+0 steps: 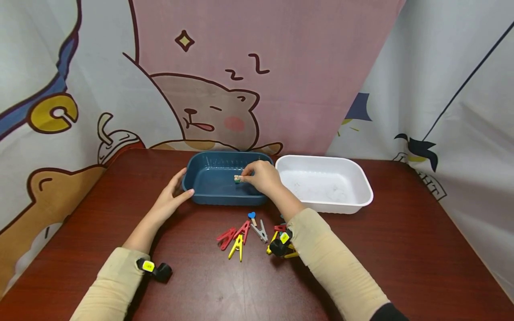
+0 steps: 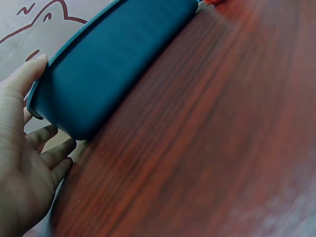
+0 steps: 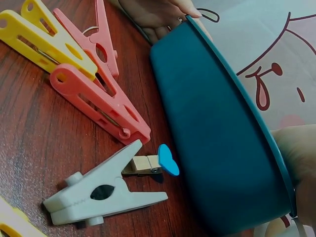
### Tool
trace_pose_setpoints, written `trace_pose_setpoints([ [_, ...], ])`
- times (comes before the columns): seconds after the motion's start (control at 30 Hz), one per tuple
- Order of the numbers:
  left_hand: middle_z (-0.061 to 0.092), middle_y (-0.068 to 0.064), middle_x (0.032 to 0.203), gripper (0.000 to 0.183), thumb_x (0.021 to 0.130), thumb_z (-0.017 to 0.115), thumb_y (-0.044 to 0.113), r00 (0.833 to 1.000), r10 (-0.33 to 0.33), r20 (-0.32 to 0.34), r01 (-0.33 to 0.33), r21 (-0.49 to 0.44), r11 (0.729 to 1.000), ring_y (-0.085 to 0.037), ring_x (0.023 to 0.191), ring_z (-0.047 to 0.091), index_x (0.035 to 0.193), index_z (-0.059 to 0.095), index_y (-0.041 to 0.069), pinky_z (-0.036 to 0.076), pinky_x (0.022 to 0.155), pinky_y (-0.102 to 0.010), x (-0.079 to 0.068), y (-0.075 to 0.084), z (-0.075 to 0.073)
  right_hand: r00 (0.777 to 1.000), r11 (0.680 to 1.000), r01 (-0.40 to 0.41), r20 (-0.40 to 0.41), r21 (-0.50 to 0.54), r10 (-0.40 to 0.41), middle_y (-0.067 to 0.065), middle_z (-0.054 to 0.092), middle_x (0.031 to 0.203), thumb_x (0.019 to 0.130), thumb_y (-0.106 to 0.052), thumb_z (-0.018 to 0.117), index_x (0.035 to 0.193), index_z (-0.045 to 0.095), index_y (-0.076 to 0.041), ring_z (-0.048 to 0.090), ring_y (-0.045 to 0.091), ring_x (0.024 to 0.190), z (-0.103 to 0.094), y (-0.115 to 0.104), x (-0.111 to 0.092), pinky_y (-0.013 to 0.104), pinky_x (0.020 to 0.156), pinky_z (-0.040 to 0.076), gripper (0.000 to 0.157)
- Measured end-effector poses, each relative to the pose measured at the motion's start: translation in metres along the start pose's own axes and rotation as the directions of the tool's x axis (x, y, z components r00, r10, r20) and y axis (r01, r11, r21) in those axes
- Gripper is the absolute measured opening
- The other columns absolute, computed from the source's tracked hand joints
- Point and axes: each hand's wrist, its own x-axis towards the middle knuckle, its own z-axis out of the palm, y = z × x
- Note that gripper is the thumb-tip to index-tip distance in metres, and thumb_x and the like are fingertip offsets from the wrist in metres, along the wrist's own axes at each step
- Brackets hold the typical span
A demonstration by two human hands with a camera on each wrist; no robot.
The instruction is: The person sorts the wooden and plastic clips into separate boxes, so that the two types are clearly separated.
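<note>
My right hand (image 1: 263,179) is over the dark blue bin (image 1: 225,199) and pinches a small wooden clothespin (image 1: 238,179) with a bit of green on it. In the right wrist view that hand is mostly hidden behind the bin's wall. My left hand (image 1: 170,199) rests against the bin's left end, its thumb (image 2: 33,74) at the rim and the other fingers (image 2: 58,153) touching the outer wall lower down. In front of the bin lie a grey clothespin (image 3: 103,190), a small wooden clothespin with a blue heart (image 3: 168,160), and red clothespins (image 3: 101,103).
A white bin (image 1: 325,207) stands right of the blue one. Yellow clothespins (image 1: 237,247) lie near the red ones. More clothespins (image 1: 271,243) are partly covered by the right wrist's camera. A printed cloth (image 1: 305,80) hangs behind the brown table (image 1: 209,285).
</note>
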Motion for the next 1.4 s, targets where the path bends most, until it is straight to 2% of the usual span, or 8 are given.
trace_pose_setpoints([
  [0.23, 0.019, -0.017, 0.155, 0.074, 0.095, 0.060, 0.013, 1.000, -0.009, 0.006, 0.009, -0.010, 1.000, -0.036, 0.138, 0.025, 0.154, 0.015, 0.013, 0.021, 0.108, -0.054, 0.000, 0.002, 0.000, 1.000, 1.000, 0.007, 0.015, 0.017, -0.007, -0.004, 0.070, 0.093, 0.086, -0.029, 0.074, 0.096, 0.077, -0.017, 0.062, 0.017, 0.092, 0.000, 0.000, 0.000, 0.037, 0.076, 0.050, 0.016],
  [0.33, 0.018, -0.020, 0.155, 0.075, 0.094, 0.060, 0.011, 1.000, -0.014, 0.014, 0.014, -0.015, 1.000, -0.039, 0.137, 0.023, 0.154, 0.014, 0.008, 0.021, 0.107, -0.057, -0.003, 0.013, 0.001, 1.000, 0.999, 0.014, 0.008, 0.040, -0.014, -0.002, 0.069, 0.094, 0.086, -0.027, 0.074, 0.100, 0.077, -0.015, 0.062, 0.017, 0.092, -0.002, 0.000, -0.001, 0.037, 0.076, 0.049, 0.019],
  [0.5, 0.017, -0.025, 0.154, 0.073, 0.094, 0.058, 0.009, 1.000, -0.019, 0.019, 0.019, -0.007, 1.000, -0.043, 0.137, 0.024, 0.152, 0.014, 0.002, 0.021, 0.106, -0.058, -0.009, 0.033, 0.003, 0.998, 0.997, 0.049, -0.039, 0.062, -0.047, -0.001, 0.068, 0.095, 0.086, -0.027, 0.073, 0.101, 0.077, -0.014, 0.061, 0.017, 0.090, -0.008, -0.002, -0.006, 0.034, 0.072, 0.049, 0.020],
  [0.77, 0.018, -0.025, 0.153, 0.075, 0.094, 0.060, 0.011, 1.000, -0.015, 0.024, 0.016, -0.005, 1.000, -0.043, 0.136, 0.024, 0.153, 0.014, 0.002, 0.022, 0.106, -0.059, -0.009, 0.036, 0.003, 0.989, 0.990, 0.106, -0.108, 0.095, -0.096, -0.005, 0.064, 0.089, 0.084, -0.031, 0.074, 0.099, 0.076, -0.018, 0.057, 0.013, 0.079, -0.028, -0.010, -0.019, 0.031, 0.066, 0.046, 0.019],
  [0.97, 0.016, -0.024, 0.154, 0.074, 0.094, 0.059, 0.010, 0.999, -0.026, 0.022, 0.026, 0.006, 1.000, -0.042, 0.138, 0.020, 0.152, 0.014, 0.002, 0.020, 0.107, -0.058, -0.008, 0.032, 0.002, 0.973, 0.975, 0.182, -0.168, 0.130, -0.159, -0.006, 0.064, 0.086, 0.083, -0.028, 0.077, 0.097, 0.077, -0.019, 0.050, 0.012, 0.069, -0.038, -0.015, -0.033, 0.030, 0.061, 0.042, 0.017],
  [1.2, 0.019, -0.017, 0.155, 0.076, 0.095, 0.061, 0.017, 1.000, -0.018, 0.008, 0.018, 0.013, 1.000, -0.035, 0.139, 0.023, 0.154, 0.015, 0.014, 0.021, 0.108, -0.055, -0.001, 0.004, 0.000, 0.959, 0.957, 0.246, -0.184, 0.151, -0.218, -0.003, 0.065, 0.089, 0.083, -0.025, 0.077, 0.098, 0.077, -0.018, 0.046, 0.013, 0.066, -0.048, -0.020, -0.053, 0.031, 0.058, 0.040, 0.017],
  [1.4, 0.021, -0.015, 0.155, 0.075, 0.095, 0.061, 0.018, 1.000, -0.006, -0.002, 0.006, 0.011, 1.000, -0.035, 0.138, 0.025, 0.154, 0.016, 0.015, 0.022, 0.107, -0.055, -0.001, 0.003, 0.000, 0.941, 0.936, 0.304, -0.211, 0.176, -0.265, -0.006, 0.065, 0.087, 0.082, -0.022, 0.078, 0.096, 0.077, -0.016, 0.051, 0.017, 0.071, -0.052, -0.017, -0.070, 0.031, 0.061, 0.042, 0.015],
])
